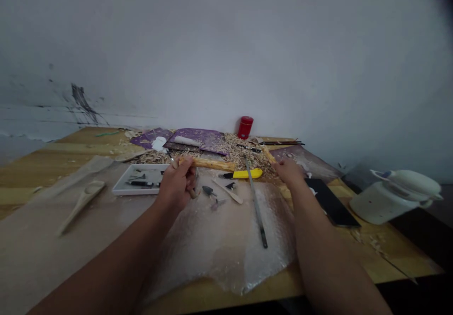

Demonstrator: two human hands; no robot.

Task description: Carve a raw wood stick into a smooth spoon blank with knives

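Note:
My left hand (178, 183) is closed round one end of a pale, roughly cut wooden stick (214, 164), which points to the right. A thin tool with a dark tip (170, 155) also runs through that hand; its kind is unclear. Farther right, my right hand (288, 171) pinches a short piece of wood (268, 155) over the shavings. Between the hands lie a yellow utility knife (247, 174) and a long hacksaw blade (257, 206). Nearer me are a small flat wooden stick (228, 192) and a dark, leaf-shaped piece (208, 191).
A carved wooden spoon (83, 204) and a white tray (120, 191) with pen-like tools lie at left. Behind are wood shavings (244, 146), purple sheets (201, 136) and a red can (245, 127). At right are a black phone-like slab (334, 206) and a white lidded container (385, 202).

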